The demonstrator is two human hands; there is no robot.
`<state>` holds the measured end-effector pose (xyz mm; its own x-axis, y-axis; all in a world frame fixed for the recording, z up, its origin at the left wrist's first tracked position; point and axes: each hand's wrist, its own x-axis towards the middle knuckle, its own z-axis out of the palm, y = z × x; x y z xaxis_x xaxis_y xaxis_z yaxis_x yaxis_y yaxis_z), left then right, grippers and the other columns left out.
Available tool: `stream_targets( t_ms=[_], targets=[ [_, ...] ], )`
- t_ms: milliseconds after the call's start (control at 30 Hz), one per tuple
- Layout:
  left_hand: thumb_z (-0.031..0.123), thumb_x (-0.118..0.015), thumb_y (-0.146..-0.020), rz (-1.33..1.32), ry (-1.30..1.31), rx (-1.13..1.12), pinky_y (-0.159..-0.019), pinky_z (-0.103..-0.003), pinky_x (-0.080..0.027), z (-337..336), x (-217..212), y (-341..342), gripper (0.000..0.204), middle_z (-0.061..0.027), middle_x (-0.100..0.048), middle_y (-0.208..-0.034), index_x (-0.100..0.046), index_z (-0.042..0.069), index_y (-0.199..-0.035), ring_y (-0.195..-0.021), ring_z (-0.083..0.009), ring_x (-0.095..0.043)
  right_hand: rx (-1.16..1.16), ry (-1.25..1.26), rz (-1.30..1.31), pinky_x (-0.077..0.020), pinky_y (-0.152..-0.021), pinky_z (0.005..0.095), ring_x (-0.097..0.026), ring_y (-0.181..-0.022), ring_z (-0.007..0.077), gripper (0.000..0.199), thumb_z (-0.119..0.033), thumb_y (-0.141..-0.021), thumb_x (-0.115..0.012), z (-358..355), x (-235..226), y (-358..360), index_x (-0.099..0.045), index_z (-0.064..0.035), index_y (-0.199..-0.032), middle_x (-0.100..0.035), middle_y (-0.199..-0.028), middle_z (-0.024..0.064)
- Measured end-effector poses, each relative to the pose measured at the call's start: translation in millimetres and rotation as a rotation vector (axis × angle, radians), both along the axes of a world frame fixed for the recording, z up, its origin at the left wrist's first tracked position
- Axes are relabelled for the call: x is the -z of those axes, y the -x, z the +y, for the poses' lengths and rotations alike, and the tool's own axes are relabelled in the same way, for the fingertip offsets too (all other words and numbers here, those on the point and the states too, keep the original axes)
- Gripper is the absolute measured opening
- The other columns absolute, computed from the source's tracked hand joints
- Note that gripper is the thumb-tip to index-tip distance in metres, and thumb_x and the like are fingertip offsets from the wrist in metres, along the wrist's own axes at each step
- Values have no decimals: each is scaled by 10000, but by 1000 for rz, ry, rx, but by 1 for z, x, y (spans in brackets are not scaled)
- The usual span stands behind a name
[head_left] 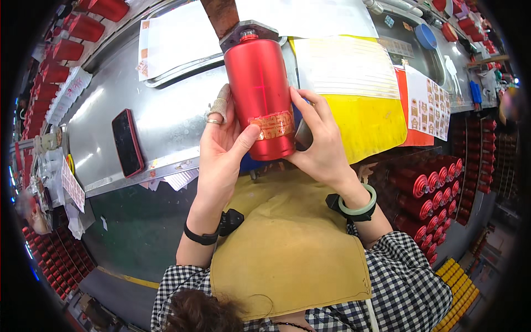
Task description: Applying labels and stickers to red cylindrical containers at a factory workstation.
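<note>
A shiny red metal bottle (257,77) lies in front of me, its neck end at a grey metal bracket (260,26) and its base toward me. A gold patterned decal (276,126) wraps around its lower part. My left hand (220,141) grips the left side, thumb pressed at the decal's edge, cloth wrapped on one finger. My right hand (326,141) holds the right side, index fingertip on the bottle's edge and thumb near its base. A dark grey sliver shows between right hand and bottle; I cannot make out what it is.
A phone (127,143) lies on the metal bench at left. White paper covers a tray (182,74) behind. To the right are a yellow sheet (365,124), printed decal sheets (428,102) and a blue bowl (425,36). Red bottles (426,188) are stacked at lower right.
</note>
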<state>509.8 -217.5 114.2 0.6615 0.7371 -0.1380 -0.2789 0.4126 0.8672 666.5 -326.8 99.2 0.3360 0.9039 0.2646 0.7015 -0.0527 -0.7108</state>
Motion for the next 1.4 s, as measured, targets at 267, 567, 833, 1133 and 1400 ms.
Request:
stream_targets(
  t_ms=[267, 567, 833, 1133, 1400],
  targets=[
    [-70, -684, -911, -33, -51, -9, -1227, -404, -306, -2, 6, -1, 841, -202, -298, -1617, -162, -74, -1571, -1497, -245, -324, 6, 16, 23, -522, -959, 429, -577, -1202, 379, 930, -127, -676, -887, 0, 2, 1, -464, -51, -1501, -490, -1392, 196],
    [-114, -629, -895, -102, 196, 91, -1248, -410, -266, 21, 13, 17, 753, -214, -298, -1620, -260, -67, -1550, -1523, -277, -295, -5, -9, 47, -501, -992, 414, -577, -1215, 357, 932, -89, -643, -893, 2, -3, 1, -491, -35, -1482, -507, -1378, 188],
    [-107, -656, -897, -96, 175, 161, -1235, -407, -309, 30, 18, 20, 752, -209, -324, -1604, -275, -55, -1543, -1498, -277, -346, 19, -8, 31, -521, -867, 389, -566, -871, 252, 926, -81, -612, -889, 2, -11, 6, -521, -24, -1460, -504, -1376, 146],
    [-108, -698, -877, -60, 252, 104, -1225, -400, -339, 31, 21, 24, 781, -204, -366, -1579, -294, -42, -1542, -1487, -271, -365, 15, -4, 5, -526, -845, 381, -568, -846, 240, 917, -57, -608, -874, 3, -12, 4, -527, -26, -1457, -519, -1360, 148],
    [-88, -737, -857, -29, 223, 92, -1214, -407, -362, 30, 18, 21, 788, -208, -394, -1559, -322, -43, -1527, -1463, -282, -401, 28, 12, 46, -499, -941, 393, -573, -1037, 282, 920, -54, -614, -877, 2, -11, 5, -528, -30, -1464, -536, -1351, 179]
  ],
)
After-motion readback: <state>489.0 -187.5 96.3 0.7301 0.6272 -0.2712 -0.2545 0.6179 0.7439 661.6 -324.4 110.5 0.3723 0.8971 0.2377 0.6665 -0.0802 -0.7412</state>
